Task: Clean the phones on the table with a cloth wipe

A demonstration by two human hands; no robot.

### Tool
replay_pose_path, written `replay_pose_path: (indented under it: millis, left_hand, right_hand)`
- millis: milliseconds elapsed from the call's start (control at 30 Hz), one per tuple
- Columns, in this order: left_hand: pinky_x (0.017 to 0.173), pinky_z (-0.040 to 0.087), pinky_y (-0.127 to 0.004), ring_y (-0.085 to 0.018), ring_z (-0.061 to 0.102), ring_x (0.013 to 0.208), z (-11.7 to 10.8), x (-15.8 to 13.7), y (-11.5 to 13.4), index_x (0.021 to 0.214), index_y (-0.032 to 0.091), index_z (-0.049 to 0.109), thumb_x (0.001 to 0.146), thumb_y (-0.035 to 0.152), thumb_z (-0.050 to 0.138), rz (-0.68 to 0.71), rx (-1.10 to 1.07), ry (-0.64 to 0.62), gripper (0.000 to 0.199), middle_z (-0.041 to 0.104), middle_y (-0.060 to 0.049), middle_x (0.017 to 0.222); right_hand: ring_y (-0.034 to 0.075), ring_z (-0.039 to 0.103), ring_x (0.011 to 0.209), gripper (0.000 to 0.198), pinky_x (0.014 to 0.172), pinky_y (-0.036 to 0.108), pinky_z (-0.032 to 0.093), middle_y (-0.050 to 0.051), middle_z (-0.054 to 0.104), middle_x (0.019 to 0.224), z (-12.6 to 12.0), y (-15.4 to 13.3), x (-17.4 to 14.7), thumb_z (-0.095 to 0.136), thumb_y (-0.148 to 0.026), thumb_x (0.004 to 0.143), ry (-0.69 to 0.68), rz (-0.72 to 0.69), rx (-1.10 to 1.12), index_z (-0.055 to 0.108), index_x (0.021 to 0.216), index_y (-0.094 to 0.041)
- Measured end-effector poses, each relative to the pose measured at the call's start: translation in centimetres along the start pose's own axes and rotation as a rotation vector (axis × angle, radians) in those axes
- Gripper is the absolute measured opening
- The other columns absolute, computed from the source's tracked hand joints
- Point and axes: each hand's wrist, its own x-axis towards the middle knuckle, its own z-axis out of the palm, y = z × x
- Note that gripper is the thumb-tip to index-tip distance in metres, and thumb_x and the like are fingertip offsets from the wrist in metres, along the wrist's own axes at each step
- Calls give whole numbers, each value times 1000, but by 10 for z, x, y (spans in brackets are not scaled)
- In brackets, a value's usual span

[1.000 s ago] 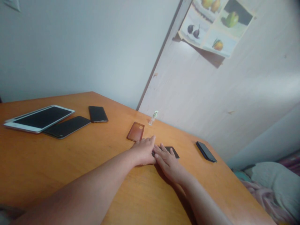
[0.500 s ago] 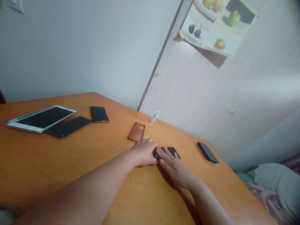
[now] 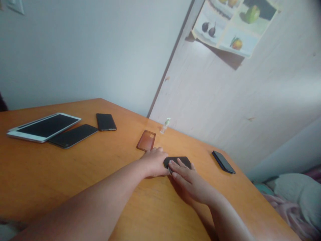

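Observation:
A black smartphone lies flat on the wooden table. Its left end is gripped by my left hand, whose fingers curl against the edge. Over the phone's screen rests my right hand, fingers stretched out and slightly spread. Something small and whitish shows by the right fingertips, too small to name. Just beyond my left hand is a clear reddish-brown phone case. Behind it, near the wall, stands a small clear spray bottle.
To the left, a white tablet overlaps a dark phone, with another dark phone beyond. A dark phone or folding case lies near the right edge. Walls border the far sides; bedding sits beyond the right edge.
My right hand has shifted slightly to the right over the phone. My left hand stays at the phone's left end.

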Motion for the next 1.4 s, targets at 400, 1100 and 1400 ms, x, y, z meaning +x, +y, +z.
replay_pose_path:
  millis: [400,1100,1400]
  left_hand:
    - [86,50,-41,-31,59,106,2,1,-2,108,27,64,67,62,64,10,-2,8,54,60,-8,112]
    - [88,50,-41,-31,57,108,3,0,-2,108,27,64,67,60,64,6,-3,2,52,59,-8,112]
    - [90,49,-41,-31,57,110,3,0,-3,112,28,63,67,59,65,1,-16,9,55,59,-8,116]
  right_hand:
    - [30,18,147,52,113,68,2,4,36,153,-4,3,-7,32,-50,99,39,63,-46,41,146,-29]
    - [32,25,144,49,113,68,5,3,40,151,-11,20,-16,36,-48,98,41,193,-50,46,142,-31]
    - [27,21,146,53,118,58,9,0,35,154,-10,0,-20,33,-53,97,-59,-7,3,40,146,-33]
